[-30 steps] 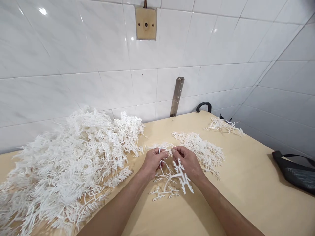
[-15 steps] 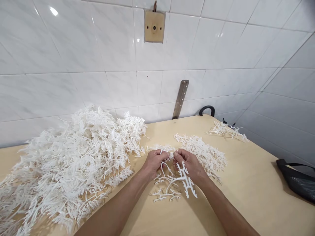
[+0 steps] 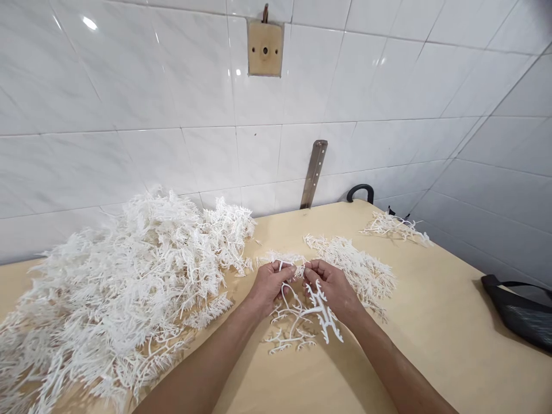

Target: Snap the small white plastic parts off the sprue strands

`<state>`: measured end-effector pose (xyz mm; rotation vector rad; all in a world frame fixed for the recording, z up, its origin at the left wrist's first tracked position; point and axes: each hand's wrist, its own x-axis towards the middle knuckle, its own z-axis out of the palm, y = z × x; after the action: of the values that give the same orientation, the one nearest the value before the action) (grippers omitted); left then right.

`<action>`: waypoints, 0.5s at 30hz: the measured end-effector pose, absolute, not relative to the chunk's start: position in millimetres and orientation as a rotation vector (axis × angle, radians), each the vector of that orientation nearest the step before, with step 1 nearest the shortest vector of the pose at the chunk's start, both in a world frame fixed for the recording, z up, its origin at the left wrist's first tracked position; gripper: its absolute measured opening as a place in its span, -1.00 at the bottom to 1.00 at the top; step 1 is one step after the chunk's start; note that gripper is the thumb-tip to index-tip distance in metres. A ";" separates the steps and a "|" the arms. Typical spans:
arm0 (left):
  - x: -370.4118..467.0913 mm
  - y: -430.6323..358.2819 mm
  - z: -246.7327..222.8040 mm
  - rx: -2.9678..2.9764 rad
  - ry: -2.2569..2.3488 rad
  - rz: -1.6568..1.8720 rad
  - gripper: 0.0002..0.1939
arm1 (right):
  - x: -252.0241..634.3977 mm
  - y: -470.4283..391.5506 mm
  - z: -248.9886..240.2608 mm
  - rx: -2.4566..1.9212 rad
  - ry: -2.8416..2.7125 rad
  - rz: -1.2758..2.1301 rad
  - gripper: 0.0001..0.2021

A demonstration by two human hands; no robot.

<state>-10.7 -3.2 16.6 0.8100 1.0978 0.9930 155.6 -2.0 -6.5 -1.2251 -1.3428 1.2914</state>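
Observation:
My left hand [image 3: 272, 283] is closed on a white branched plastic piece [image 3: 296, 328], which hangs below the fingers over the table. Close beside it, my right hand [image 3: 330, 284] pinches white branched plastic too, with a thicker toothed part [image 3: 323, 313] hanging under its fingers. The fingertips of both hands nearly meet. Whether the two hands hold one piece or two cannot be made out. A big heap of white branched pieces [image 3: 142, 276] lies to the left, and a smaller pile [image 3: 357, 267] lies just behind my right hand.
A few thin white pieces [image 3: 394, 227] lie at the table's back right corner. On the right edge rests a black bag [image 3: 517, 313]. A black curved handle [image 3: 361, 192] and a metal strip [image 3: 314, 174] stand behind the tan table [image 3: 440, 322], near the tiled wall.
My hands stay close together with the white plastic; the fingertips of my right hand have shifted slightly. The whole view has moved a little.

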 end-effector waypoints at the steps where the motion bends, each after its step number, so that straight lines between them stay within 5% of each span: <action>1: -10.1 -3.4 16.9 0.801 1.101 0.998 -0.72 | 155.7 -2.3 -6.2 -1.223 -1.346 1.285 -0.68; 15: -7.4 -4.7 15.2 0.834 1.115 0.986 -0.69 | 154.4 -1.7 -6.6 -1.202 -1.323 1.322 -0.66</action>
<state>-7.4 -4.7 15.2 0.8338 1.1151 0.9862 154.4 -1.7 -6.6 -1.2016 -1.3225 1.3222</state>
